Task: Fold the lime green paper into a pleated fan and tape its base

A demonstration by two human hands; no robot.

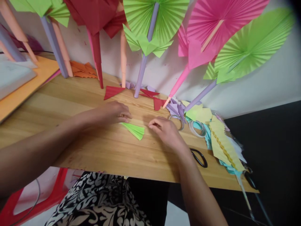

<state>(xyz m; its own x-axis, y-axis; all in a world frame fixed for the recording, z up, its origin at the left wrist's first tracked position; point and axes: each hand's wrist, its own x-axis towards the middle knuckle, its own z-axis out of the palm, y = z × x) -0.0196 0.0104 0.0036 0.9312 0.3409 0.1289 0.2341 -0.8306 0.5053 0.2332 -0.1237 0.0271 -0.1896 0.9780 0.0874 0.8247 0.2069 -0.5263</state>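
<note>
Green pleated paper [134, 130] (1 pc.) lies on the tabletop [94, 153] btwn the 2 hands, wide end angled toward the R side & the near edge, narrow end by the L hand [118, 112]. Should be v. light, prob. stiff along the folds but floppy across them; matte, so not esp. slippery; easy to crush or crease. Best hold: narrow end, pinched w/ pleats stacked; the wide end would prob. splay or bend if squeezed. L fingers curled, gap narrow, right at the narrow tip; can't tell if they grip it. R hand [164, 128] is off the paper, just beside its wide end, thumb & index nearly meeting; can't tell if anything thin is btwn them. Counts: 2 tape-like rings [194, 131] beyond the R hand; 1 black scissors-type handle [206, 162] by the R forearm, rest hidden; 1 more black handle [250, 180] at far R, type unclear. Standing at the back: 3 big pleated fans on sticks, i.e. 2 green fans [172, 20] & 1 pink fan [235, 22], plus cut-off green & dark-red paper forms further L. Red paper pcs. [113, 92]: at least 3, some overlapping. Yellow paper [218, 135] at R: overlapped, no exact count.
</note>
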